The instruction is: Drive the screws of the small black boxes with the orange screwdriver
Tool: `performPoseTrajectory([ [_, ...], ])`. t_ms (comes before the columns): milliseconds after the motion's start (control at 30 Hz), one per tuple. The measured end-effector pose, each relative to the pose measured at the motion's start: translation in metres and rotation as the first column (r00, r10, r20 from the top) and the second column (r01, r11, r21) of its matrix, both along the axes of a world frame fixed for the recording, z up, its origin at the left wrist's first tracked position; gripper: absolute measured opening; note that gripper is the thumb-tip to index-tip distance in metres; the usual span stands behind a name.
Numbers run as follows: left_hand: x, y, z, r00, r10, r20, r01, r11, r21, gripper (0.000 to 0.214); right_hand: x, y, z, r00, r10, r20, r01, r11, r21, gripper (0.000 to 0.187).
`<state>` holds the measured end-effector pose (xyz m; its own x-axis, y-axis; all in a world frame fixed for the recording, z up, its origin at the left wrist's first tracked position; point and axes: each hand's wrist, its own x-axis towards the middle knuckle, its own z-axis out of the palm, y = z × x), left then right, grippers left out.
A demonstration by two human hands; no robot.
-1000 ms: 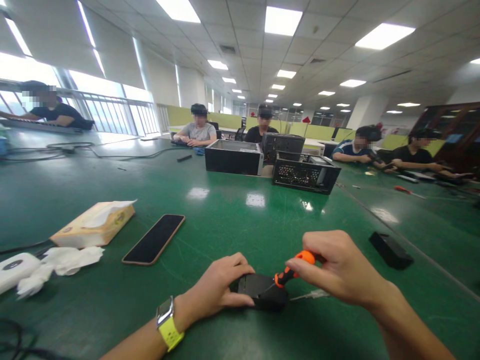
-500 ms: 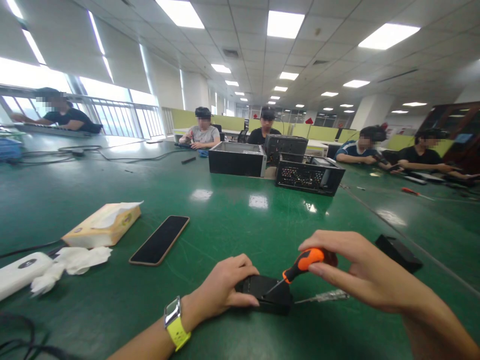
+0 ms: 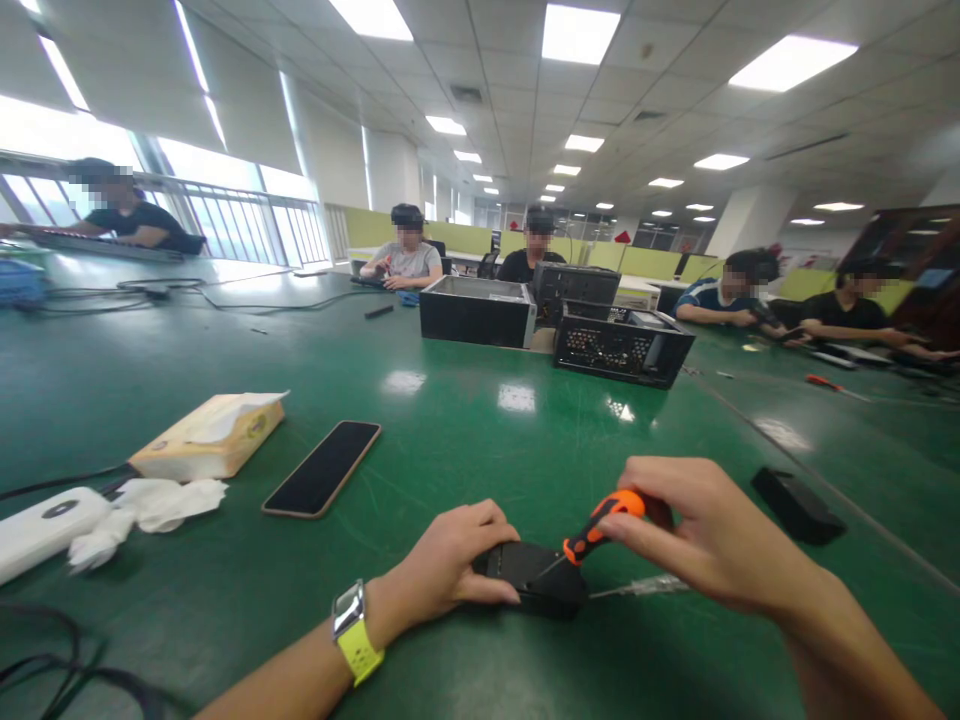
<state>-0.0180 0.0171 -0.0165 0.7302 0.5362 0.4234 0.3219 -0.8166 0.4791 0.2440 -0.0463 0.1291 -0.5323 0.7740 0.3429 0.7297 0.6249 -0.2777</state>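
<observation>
A small black box-shaped device (image 3: pixel 551 590) lies on the green table, gripped at its left end by my left hand (image 3: pixel 454 560), thumb in front and fingers behind. My right hand (image 3: pixel 690 530) holds an orange and black screwdriver (image 3: pixel 604 522) by the end of its handle. The screwdriver slants down to the left, its tip at the top face of the device; whether it sits in a screw is too small to tell. Just right of the device, a clear-handled screwdriver (image 3: pixel 649 586) lies partly under my right hand.
Another black box-shaped piece (image 3: pixel 799 505) lies at the right. To the left are a phone (image 3: pixel 322 470), a tissue pack (image 3: pixel 210 435), crumpled tissue (image 3: pixel 169 505) and a white device (image 3: pixel 49 530). Open computer cases (image 3: pixel 476 315) stand farther back; several people sit around the table.
My right hand's fingers have shifted on the screwdriver handle, with the thumb now farther forward along it. The screwdriver tip stays at the device, which my left hand keeps gripping.
</observation>
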Motion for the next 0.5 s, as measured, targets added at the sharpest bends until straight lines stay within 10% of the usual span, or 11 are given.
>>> performPoseTrajectory([
  [500, 0.0, -0.002, 0.006, 1.0, 0.006, -0.009, -0.006, 1.0, -0.012, 0.067, 0.045, 0.013, 0.007, 0.995, -0.015, -0.096, -0.006, 0.978, -0.208, 0.024],
])
